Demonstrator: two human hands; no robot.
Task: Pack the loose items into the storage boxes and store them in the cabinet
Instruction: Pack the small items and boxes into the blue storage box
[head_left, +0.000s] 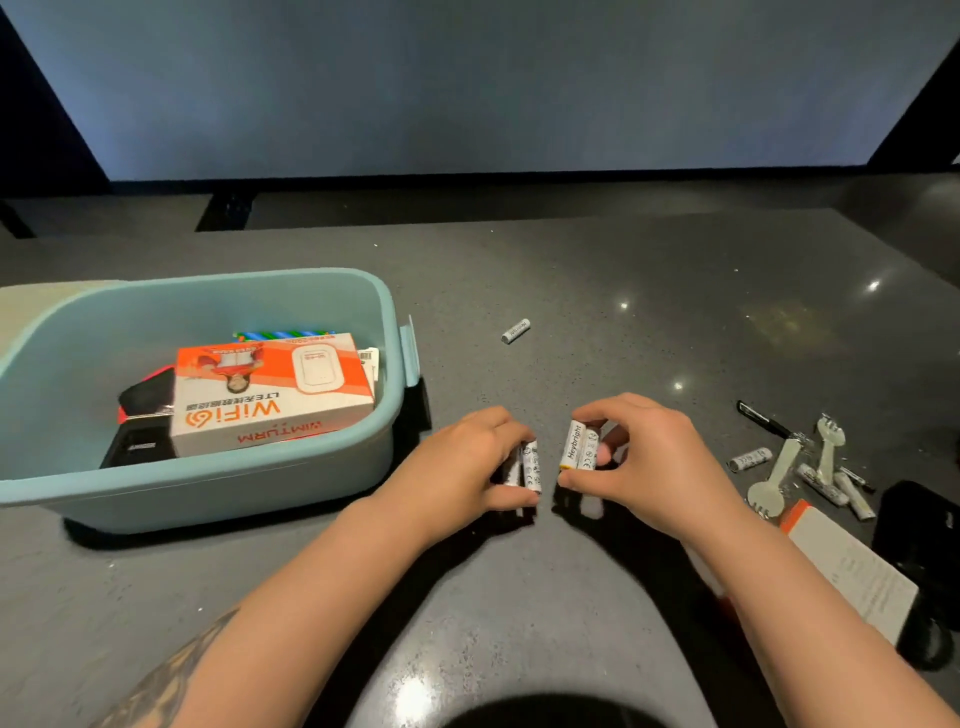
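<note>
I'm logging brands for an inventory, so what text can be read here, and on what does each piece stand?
"WiFi6": orange and white cardboard box in the pale blue plastic storage box, printed upside down to the camera.
"WIMTURM": front side of that box.
"Heybright": white cylindrical battery held in the right hand.
Too small or blurred: print on the batteries in the left hand, the loose batteries, the white leaflet.

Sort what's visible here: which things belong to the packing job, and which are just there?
Job:
left hand and right hand, each gripping batteries
blue storage box, partly filled
stray battery
batteries and plastic forks at right

Just there:
grey countertop
dark wall panel
</note>
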